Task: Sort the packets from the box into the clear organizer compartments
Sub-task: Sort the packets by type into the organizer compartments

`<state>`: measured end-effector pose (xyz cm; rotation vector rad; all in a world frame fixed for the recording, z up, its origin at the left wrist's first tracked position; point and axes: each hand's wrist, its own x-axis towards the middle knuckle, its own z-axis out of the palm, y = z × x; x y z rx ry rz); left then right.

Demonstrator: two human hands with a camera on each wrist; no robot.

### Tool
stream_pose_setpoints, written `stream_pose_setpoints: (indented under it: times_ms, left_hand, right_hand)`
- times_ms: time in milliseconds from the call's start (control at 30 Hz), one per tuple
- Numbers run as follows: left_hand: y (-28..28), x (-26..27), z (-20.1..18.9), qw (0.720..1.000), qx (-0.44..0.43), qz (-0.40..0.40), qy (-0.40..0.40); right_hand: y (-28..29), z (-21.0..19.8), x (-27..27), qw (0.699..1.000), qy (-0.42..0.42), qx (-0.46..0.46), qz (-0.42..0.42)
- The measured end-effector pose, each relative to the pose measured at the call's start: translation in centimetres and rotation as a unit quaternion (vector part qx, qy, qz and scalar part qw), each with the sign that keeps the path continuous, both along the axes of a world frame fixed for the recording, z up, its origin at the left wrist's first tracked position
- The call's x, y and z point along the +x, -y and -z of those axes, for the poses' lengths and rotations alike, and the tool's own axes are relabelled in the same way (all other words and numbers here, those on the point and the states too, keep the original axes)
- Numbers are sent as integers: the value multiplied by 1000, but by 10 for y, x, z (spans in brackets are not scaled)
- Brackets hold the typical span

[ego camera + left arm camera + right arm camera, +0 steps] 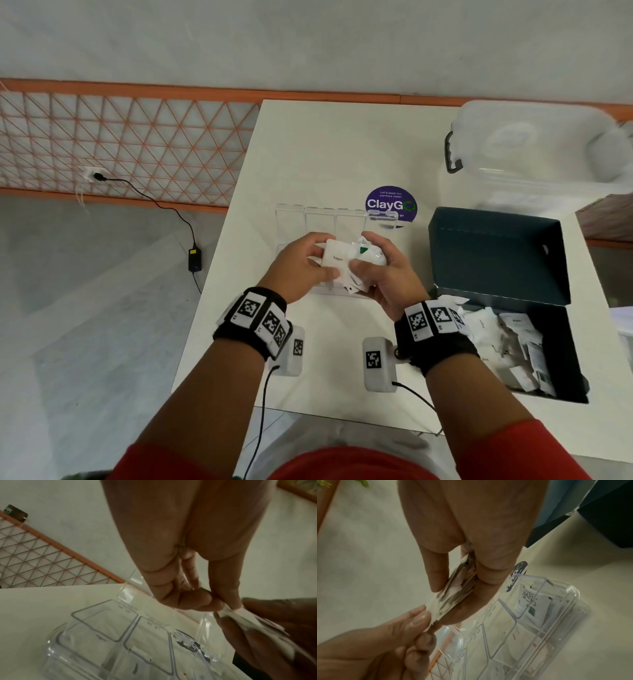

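Both hands hover over the clear organizer [322, 219], whose lids stand open. My right hand [364, 251] grips a stack of white packets [368, 255], one with a green mark. My left hand [325, 257] pinches the front white sugar packet [334, 260] of that stack. In the right wrist view the stack [453, 592] sits between thumb and fingers, and the left hand's fingertips [419, 619] hold its lower edge. A Stevia packet [532, 601] lies in one compartment of the organizer [556, 635]. The dark box [561, 359] at the right holds several more packets [513, 342].
The box's raised lid [496, 257] stands just right of my hands. A clear lidded storage bin [541, 147] sits at the back right. A purple ClayGo sticker [390, 205] lies behind the organizer. The white table [325, 154] ends at the left, over floor with a power adapter [194, 262].
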<state>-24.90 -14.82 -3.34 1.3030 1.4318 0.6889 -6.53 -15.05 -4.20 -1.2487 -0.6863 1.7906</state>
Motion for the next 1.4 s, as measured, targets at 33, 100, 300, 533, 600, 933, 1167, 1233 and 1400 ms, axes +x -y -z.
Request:
stream_pose_setpoints:
  times_ms: [33,100,300,533,600,933,1167,1233,1400]
  left_hand:
    - [-1,-4,0,1000,4,-5,6]
    - [-3,-9,0,1000,11,-16,24]
    - [-4,-16,0,998,2,-40,40]
    - [-3,-19,-5,991,5,-61,115]
    - [-5,-20,-4,992,7,-84,91]
    - [-15,-43,4,995,10,-96,3]
    - [-16,-62,21,979,23,-137,-147]
    - [-15,-59,28,971,15,-149,-188]
    - [-12,-53,42,942,66,-98,-314]
  right_hand:
    - [1,1,0,1000,0,-3,3]
    - [2,2,-1,1000,-3,-10,9]
    - [0,6,-11,1000,10,-15,22]
    - [-4,4,-23,998,42,1,36]
    - [-5,3,-27,998,41,4,40]
    - [-8,10,-37,998,35,-5,50]
    - [-9,12,-37,999,17,-14,50]
    - [-9,13,-39,999,17,-13,47]
    - [-8,14,-42,999,17,-14,48]
